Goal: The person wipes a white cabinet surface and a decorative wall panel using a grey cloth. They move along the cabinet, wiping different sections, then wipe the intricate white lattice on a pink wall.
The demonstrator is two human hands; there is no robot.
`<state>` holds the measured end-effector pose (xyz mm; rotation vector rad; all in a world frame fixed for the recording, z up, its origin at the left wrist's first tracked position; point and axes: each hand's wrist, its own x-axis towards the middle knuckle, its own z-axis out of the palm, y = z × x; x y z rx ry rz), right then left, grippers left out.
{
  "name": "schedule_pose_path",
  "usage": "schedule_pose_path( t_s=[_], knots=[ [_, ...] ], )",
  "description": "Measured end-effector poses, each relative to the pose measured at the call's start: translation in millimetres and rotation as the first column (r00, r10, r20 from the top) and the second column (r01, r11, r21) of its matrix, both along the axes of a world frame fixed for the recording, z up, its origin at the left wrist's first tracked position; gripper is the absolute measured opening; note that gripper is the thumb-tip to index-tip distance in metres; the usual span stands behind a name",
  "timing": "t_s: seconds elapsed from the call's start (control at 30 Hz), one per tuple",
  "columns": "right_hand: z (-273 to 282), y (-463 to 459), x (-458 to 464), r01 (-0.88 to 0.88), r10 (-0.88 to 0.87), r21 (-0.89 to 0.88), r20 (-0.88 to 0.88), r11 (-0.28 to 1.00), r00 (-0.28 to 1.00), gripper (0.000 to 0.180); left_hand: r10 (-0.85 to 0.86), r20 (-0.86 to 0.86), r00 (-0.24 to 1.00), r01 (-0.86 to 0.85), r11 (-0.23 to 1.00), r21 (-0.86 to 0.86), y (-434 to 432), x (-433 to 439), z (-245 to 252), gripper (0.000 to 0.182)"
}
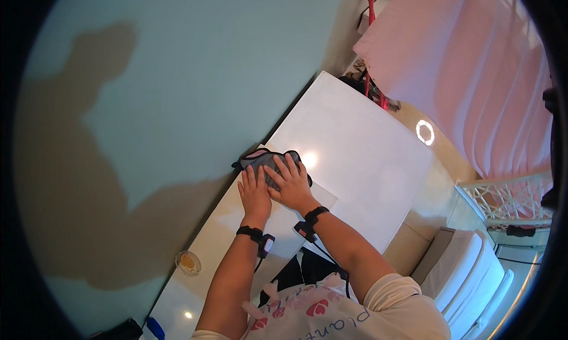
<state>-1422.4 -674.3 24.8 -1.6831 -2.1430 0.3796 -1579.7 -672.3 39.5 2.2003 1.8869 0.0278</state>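
Note:
A grey fabric article (pixel 265 159) with black edging and a pink patch lies on the white table, close to the wall. My left hand (pixel 256 199) rests palm down on its near left part. Beside it, my right hand (pixel 291 185) lies flat over the right part with the fingers spread. The two hands almost touch at the right thumb, and they cover much of the fabric. Neither hand is seen gripping it. Each wrist wears a black strap with a small device and a cable.
The white table (pixel 355 131) runs along a pale blue wall (pixel 191 73). A glass dish (pixel 188 263) with yellowish contents stands at the wall side. A blue object (pixel 155 328) is at the lower left. Pink curtain (pixel 448 65) and a white cushioned seat (pixel 461 269) are right.

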Motion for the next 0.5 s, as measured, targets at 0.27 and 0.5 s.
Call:
schedule_pose_path(
  t_s=[0.27, 0.5],
  knots=[
    [2, -66, 27, 0.049, -0.049, 0.009, -0.009, 0.999, 0.999, 0.072, -0.141, 0.104, 0.985, 0.138, 0.99, 0.034, -51, 15, 9, 0.066],
    [-3, -144, 19, 0.199, -0.199, -0.015, -0.039, 0.98, 0.979, 0.067, -0.276, 0.194, 0.941, 0.251, 0.957, 0.145, -112, 22, 11, 0.055]
  ],
)
